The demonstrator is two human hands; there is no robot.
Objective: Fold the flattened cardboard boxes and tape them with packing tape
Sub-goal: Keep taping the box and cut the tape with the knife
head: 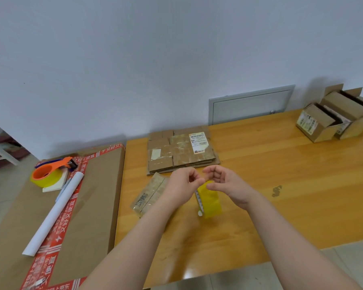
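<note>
Forearms out, left hand (183,183) and right hand (226,182) curled over the yellow tape roll (211,203) beside a small cardboard box (147,197); any pinch I couldn't tell. Taping step, I judged: next, a strip needed drawing.

A white paper roll (54,212) lies diagonally on a large red-taped carton (96,195) left of the wooden tabletop (281,174). A grey hatch (250,105) sits in the wall behind.

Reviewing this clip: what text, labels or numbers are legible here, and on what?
"又好又便宜" and "上京东": red tape on the large carton.
Shipping label on the flattened stack: too small.
Barcode print on the near flattened box: blurred.
Label on the folded box: blurred.
</note>
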